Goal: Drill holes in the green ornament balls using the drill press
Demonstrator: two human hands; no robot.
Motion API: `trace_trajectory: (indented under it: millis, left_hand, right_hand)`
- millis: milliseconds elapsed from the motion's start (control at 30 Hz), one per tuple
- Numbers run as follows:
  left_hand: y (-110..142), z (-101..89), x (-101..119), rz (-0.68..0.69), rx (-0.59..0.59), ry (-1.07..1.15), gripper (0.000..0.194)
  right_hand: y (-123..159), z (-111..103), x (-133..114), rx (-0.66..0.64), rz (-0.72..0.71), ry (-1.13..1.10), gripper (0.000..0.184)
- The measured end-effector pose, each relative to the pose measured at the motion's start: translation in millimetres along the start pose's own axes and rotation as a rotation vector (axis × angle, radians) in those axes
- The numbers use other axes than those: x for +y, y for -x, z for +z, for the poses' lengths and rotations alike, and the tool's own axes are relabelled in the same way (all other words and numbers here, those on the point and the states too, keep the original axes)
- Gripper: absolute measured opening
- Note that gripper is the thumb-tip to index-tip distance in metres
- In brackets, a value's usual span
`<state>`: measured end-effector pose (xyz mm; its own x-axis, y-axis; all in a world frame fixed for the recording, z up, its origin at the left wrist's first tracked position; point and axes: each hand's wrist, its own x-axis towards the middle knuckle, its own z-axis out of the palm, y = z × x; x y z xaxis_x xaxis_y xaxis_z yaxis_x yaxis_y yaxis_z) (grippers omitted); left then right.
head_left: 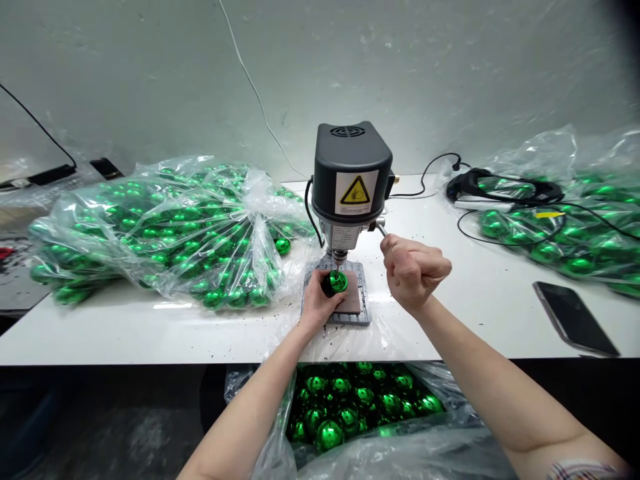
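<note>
A small bench drill press (350, 177) with a black motor housing and a yellow warning label stands on the white table. On its grey base, over a flat brownish pad (353, 297), my left hand (319, 301) grips a shiny green ball (339, 281) between thumb and fingers. The ball sits right under the drill chuck (340, 256); whether the bit touches it I cannot tell. To the right of the machine, my right hand (415, 270) is closed round the feed lever (382, 229), most of which the fingers hide.
Clear plastic bags of green balls lie on the left (165, 233) and right (575, 227). An open bag of balls (360, 400) hangs below the table's front edge. A phone (575, 319) and a black headset-like strap (505, 187) lie at right. Dark shavings dot the tabletop.
</note>
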<state>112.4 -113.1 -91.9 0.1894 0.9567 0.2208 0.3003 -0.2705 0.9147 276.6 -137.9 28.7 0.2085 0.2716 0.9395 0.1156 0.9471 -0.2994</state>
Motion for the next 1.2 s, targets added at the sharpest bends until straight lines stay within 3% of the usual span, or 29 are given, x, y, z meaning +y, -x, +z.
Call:
trace_trajectory:
  millis: [100, 167, 267, 367, 433, 500, 567, 600, 633, 767, 800, 900, 1033, 1100, 1200]
  left_hand:
    - [-1, 0.4, 0, -0.006, -0.012, 0.017, 0.053]
    - [-3, 1.1, 2, -0.024, -0.015, 0.021, 0.053]
    - [-2, -1.9, 12, -0.051, 0.016, -0.025, 0.050]
    - [13, -17.1, 30, -0.071, 0.060, -0.186, 0.046]
    - [30, -34.4, 43, -0.040, -0.045, -0.301, 0.050]
    - [42, -53.9, 54, 0.031, -0.268, -0.345, 0.054]
    - [38, -70.8, 59, 0.080, -0.437, -0.330, 0.046]
    - [29, -77.1, 58, 0.078, -0.439, -0.338, 0.037]
    - [14, -81.6, 56, 0.066, -0.388, -0.370, 0.030]
    - [-70, -84.9, 33, -0.034, 0.000, -0.762, 0.014]
    - [-90, -83.8, 25, -0.055, 0.034, -0.797, 0.008]
    - [-129, -81.4, 5, -0.099, 0.054, -0.832, 0.027]
    - [-136, -86.5, -3, -0.108, 0.039, -0.837, 0.044]
    - [-125, -92.7, 2, -0.109, 0.027, -0.775, 0.048]
    - [-94, -102.2, 18, -0.072, -0.009, -0.501, 0.054]
  right_hand:
    - [-3, 2, -3, -0.024, 0.005, 0.015, 0.050]
    - [-18, 7, -9, 0.051, 0.066, -0.026, 0.053]
    - [-55, 17, -17, 0.213, 0.292, -0.097, 0.056]
    - [-89, 24, -19, 0.270, 0.577, -0.087, 0.058]
    - [-101, 25, -17, 0.258, 0.649, -0.094, 0.058]
    - [-104, 25, -14, 0.259, 0.665, -0.102, 0.056]
    - [-102, 25, -12, 0.284, 0.665, -0.106, 0.055]
    - [-100, 25, -12, 0.297, 0.660, -0.107, 0.055]
    - [-99, 25, -12, 0.304, 0.653, -0.109, 0.055]
    - [-96, 25, -12, 0.304, 0.634, -0.110, 0.053]
    - [-96, 25, -12, 0.300, 0.637, -0.109, 0.053]
    - [-96, 24, -12, 0.281, 0.629, -0.094, 0.054]
    - [-97, 25, -12, 0.287, 0.614, -0.099, 0.053]
    - [-97, 26, -12, 0.318, 0.625, -0.111, 0.053]
    - [-96, 26, -11, 0.323, 0.627, -0.106, 0.053]
